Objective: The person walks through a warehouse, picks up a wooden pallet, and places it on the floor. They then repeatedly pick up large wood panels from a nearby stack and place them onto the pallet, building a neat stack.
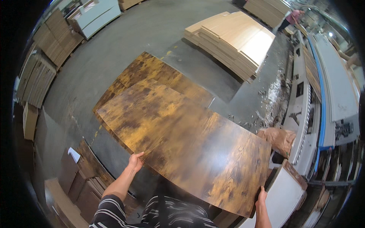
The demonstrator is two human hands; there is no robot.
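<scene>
A large wood-grain panel (178, 136), mottled brown and amber with a glossy face, spans the space before me. Its near long edge is gripped by my left hand (135, 162), thumb on top and the other fingers hidden underneath. At the panel's right end, my right hand (261, 197) holds the short edge, fingertips upward along it. Beyond and partly beneath this panel lies a stack of matching panels (142, 66); the held panel's far left corner overlaps it. Whether the two touch there I cannot tell.
A stack of pale boards (232, 38) stands farther off. Along the right runs a long machine (300, 102) with a blue strip, a crumpled brown sheet (279, 138) beside it. A white panel (285, 192) leans near my right hand. Brown boards (83, 186) stand at lower left. Another person (292, 18) works far right.
</scene>
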